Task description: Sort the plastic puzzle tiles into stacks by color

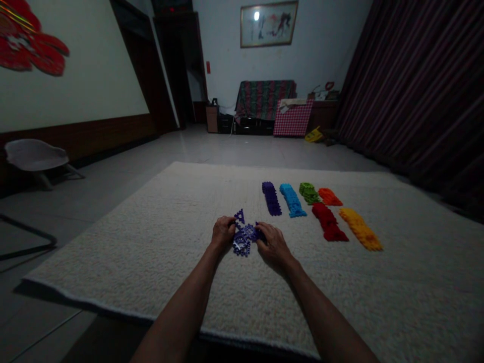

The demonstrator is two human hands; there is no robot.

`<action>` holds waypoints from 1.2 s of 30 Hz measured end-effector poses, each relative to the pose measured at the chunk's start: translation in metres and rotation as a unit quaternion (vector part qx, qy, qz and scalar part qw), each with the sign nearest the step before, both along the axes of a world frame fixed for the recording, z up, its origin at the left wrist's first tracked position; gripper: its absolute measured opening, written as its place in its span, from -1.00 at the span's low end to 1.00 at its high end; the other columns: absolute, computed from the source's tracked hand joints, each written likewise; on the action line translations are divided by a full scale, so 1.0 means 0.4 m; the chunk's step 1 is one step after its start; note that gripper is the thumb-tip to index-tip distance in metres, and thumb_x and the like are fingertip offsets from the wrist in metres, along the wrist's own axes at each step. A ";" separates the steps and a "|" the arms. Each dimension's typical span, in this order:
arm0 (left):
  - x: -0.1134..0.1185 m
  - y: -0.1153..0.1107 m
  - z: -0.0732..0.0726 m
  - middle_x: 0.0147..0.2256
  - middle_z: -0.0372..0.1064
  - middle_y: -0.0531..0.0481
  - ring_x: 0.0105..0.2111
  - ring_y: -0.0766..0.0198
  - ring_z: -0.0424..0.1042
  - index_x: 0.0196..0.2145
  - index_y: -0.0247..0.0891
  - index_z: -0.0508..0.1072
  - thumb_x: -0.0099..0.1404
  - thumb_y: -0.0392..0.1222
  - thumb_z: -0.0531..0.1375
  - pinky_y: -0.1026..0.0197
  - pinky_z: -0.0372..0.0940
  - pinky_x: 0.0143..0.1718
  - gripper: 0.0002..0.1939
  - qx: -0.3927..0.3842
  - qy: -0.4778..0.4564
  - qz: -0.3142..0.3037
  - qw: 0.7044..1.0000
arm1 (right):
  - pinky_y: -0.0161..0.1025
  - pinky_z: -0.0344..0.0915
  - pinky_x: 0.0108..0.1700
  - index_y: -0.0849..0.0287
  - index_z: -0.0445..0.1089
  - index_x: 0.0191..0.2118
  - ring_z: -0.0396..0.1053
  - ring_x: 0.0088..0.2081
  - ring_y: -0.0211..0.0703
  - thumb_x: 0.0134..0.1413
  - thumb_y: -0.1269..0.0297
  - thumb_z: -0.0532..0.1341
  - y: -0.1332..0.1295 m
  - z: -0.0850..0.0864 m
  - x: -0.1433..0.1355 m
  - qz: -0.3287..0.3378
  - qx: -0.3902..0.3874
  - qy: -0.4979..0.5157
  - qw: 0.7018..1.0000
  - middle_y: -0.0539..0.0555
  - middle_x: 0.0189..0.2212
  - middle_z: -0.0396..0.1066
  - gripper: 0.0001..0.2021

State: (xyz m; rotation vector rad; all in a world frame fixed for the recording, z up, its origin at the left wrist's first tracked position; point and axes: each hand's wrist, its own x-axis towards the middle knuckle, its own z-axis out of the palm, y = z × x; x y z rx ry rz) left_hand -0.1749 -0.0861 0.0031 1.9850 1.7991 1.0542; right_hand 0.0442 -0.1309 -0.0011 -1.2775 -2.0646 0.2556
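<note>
Both hands work on a cluster of purple interlocking plastic tiles (242, 243) with toothed edges, low over the pale textured cover. My left hand (224, 231) grips its left side with bent fingers. At the right side my right hand (273, 242) pinches a purple tile, its fingertips closed on the edge. A purple triangular tile (239, 216) sticks out at the top, near the left fingertips. Some tiles are square with open centres; how they are joined is too small to tell. Beyond the right hand lies a row of purple tiles (271, 198).
To the right lie piles of blue tiles (292, 200), green tiles (309, 193), orange tiles (329, 196), red tiles (328, 222) and yellow tiles (360, 228). All rest on the pale cover (151, 242). A pale plastic chair (36, 155) stands on the floor at left.
</note>
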 end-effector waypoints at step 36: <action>0.021 -0.002 0.020 -0.16 0.52 -0.13 -0.05 0.13 0.44 -0.13 -0.23 0.61 0.31 -0.23 0.16 0.13 0.29 0.07 -0.75 -0.029 0.042 0.054 0.997 | 0.14 0.21 0.22 0.15 0.44 -0.07 0.34 0.15 0.13 0.05 0.21 0.27 -0.008 0.018 0.008 0.016 -0.011 0.060 0.998 0.25 0.10 0.41 -0.70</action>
